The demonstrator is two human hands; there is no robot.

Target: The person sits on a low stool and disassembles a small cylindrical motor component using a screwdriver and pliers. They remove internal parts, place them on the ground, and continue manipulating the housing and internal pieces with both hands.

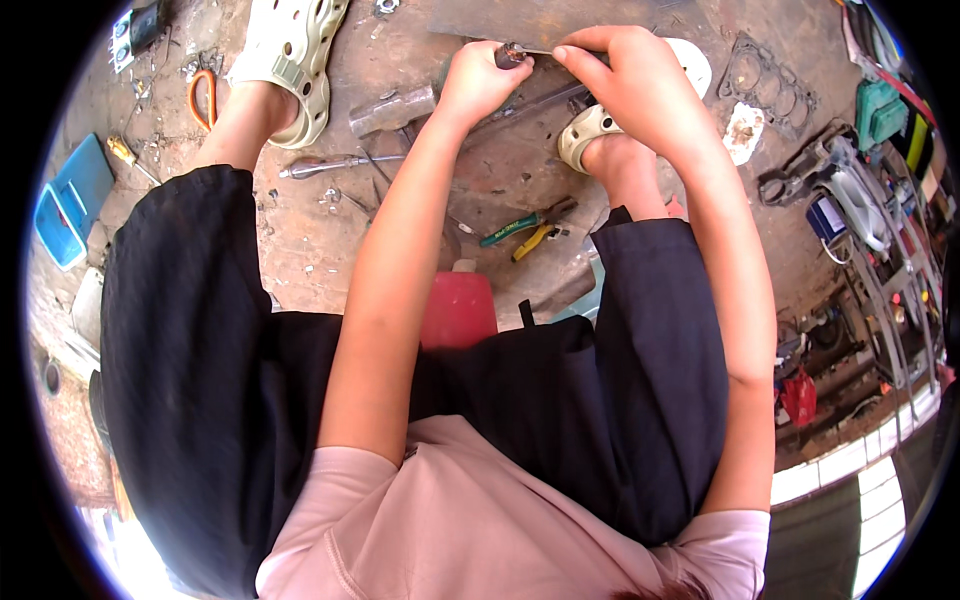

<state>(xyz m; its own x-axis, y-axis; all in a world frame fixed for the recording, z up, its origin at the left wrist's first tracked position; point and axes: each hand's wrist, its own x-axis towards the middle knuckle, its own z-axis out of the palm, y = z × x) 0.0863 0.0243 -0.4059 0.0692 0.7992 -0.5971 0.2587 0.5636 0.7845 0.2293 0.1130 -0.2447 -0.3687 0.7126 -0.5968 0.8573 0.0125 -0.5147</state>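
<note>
Both hands are out in front of me, between my feet. My left hand (480, 82) is closed around a dark, worn handle (511, 56). From that handle a thin metal shaft (541, 51) runs toward my right hand (622, 72), whose thumb and fingers are bent together at its far end. That fingertip contact is partly hidden. Below the hands, a long bar (530, 104) lies on the ground. A metal cylinder (395, 110) rests left of my left wrist, with a long screwdriver (320, 168) nearer to me. Pliers with green handles (510, 231) and a yellow-handled tool (533, 242) lie between my legs.
My feet wear pale clogs (290, 70). At left are a blue tray (88, 170), a yellow-handled screwdriver (122, 151) and an orange loop handle (203, 98). A flat gasket (768, 88) and metal machine parts (850, 205) lie at right. Something red (460, 308) shows beneath me.
</note>
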